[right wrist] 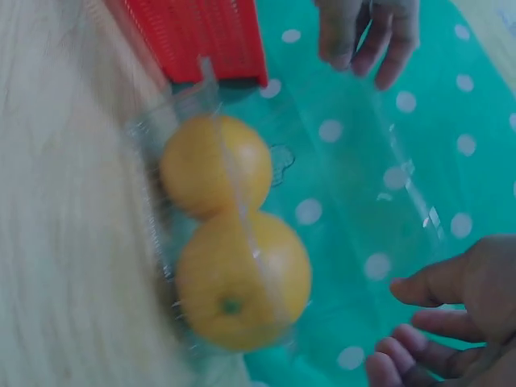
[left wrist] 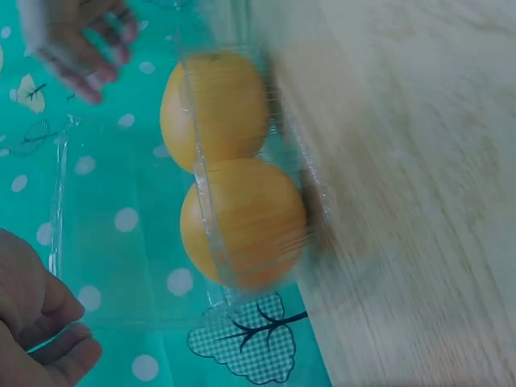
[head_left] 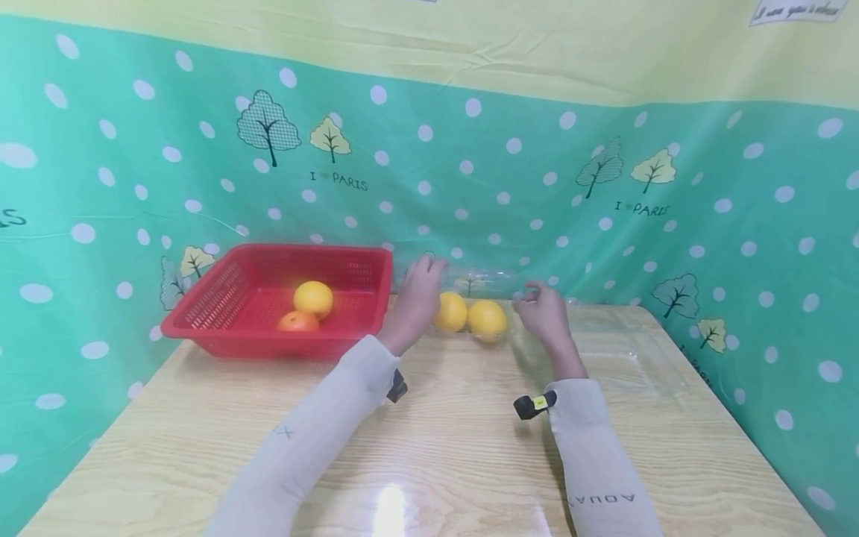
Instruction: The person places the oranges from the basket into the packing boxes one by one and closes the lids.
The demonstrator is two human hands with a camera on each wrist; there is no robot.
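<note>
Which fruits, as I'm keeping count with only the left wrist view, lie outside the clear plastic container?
Observer: The head view shows two in a red plastic basket: a yellowish orange and a redder fruit.
Operator: Where does it stand?
Observer: On the wood-grain table, to the left of the left hand.
Operator: On my two, is a stem end visible?
Observer: Yes, a green one in the right wrist view, on the packed orange nearer the right hand.
</note>
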